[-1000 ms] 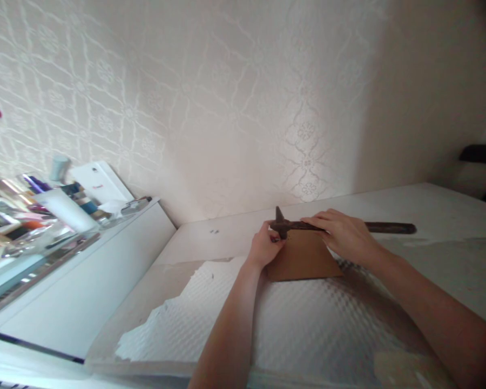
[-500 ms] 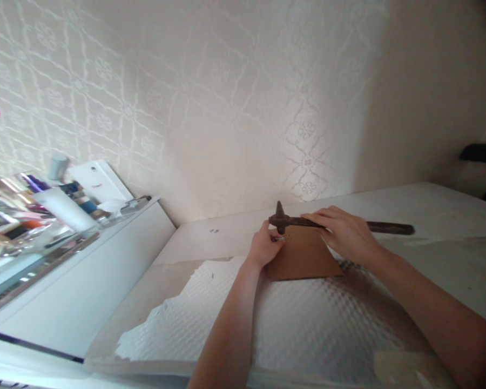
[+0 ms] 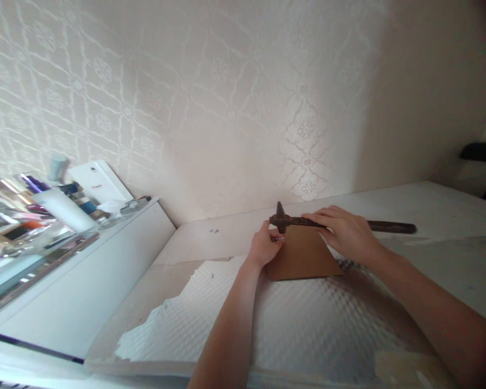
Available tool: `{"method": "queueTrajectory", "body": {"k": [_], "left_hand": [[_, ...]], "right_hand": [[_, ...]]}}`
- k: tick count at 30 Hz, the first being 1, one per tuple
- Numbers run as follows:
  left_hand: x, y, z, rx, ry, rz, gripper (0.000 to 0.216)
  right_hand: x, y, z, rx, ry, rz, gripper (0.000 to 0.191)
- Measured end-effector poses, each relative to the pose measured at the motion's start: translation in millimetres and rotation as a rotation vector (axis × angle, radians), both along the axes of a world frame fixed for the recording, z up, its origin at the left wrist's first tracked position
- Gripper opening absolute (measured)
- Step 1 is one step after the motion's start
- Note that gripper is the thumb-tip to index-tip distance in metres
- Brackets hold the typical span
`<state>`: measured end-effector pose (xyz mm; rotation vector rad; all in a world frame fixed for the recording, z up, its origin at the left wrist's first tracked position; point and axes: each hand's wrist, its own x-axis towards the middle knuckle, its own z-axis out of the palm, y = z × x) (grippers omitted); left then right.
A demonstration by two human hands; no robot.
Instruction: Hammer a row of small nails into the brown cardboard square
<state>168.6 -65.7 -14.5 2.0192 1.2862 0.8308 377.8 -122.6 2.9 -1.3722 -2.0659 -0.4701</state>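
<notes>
My right hand (image 3: 346,232) is closed around the dark handle of a hammer (image 3: 391,226). The hammer's head hangs just above the far left part of a brown board (image 3: 305,262), close to my left fingers. My left hand (image 3: 265,246) rests at the board's left edge with its fingers pinched together. Something small and pinkish shows between those fingertips, too small to name. Several tiny dark dots mark the board near the hammer's head. Beneath the board lies a white quilted sheet (image 3: 308,319).
On the left stands a white cabinet (image 3: 73,292) crowded with tubes, bottles and a white box (image 3: 101,181). Small metal bits (image 3: 214,231) lie on the pale tabletop (image 3: 202,237). A patterned wall (image 3: 227,108) rises behind. Something black (image 3: 484,153) juts in at far right.
The hammer's handle end has shifted very slightly to the right. Both hands and the board stay almost where they were.
</notes>
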Motion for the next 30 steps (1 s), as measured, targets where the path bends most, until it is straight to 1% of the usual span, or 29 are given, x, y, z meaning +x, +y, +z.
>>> {"method": "queueTrajectory", "body": {"k": [5, 10, 15, 20, 25, 30], "left_hand": [[-1.0, 1.4, -0.3, -0.012, 0.007, -0.015, 0.040], [-4.3, 3.8, -2.0, -0.093, -0.072, -0.072, 0.050], [-5.3, 5.9, -2.2, -0.153, -0.127, -0.103, 0.052], [-4.2, 6.1, -2.6, -0.150, -0.134, -0.094, 0.051], [-4.4, 6.1, -3.0, -0.157, -0.130, -0.081, 0.051], [-5.0, 6.8, -4.4, -0.175, -0.159, -0.100, 0.051]], "right_hand": [[-0.8, -0.9, -0.6, -0.036, -0.010, 0.012, 0.041], [-0.4, -0.6, -0.4, 0.001, 0.041, 0.000, 0.039], [0.0, -0.5, -0.1, -0.044, -0.007, 0.007, 0.042], [0.4, -0.8, -0.1, -0.008, 0.037, -0.008, 0.040], [-0.7, -0.9, -0.3, -0.055, 0.013, 0.004, 0.043], [0.8, -0.4, 0.1, -0.048, 0.053, 0.010, 0.040]]}}
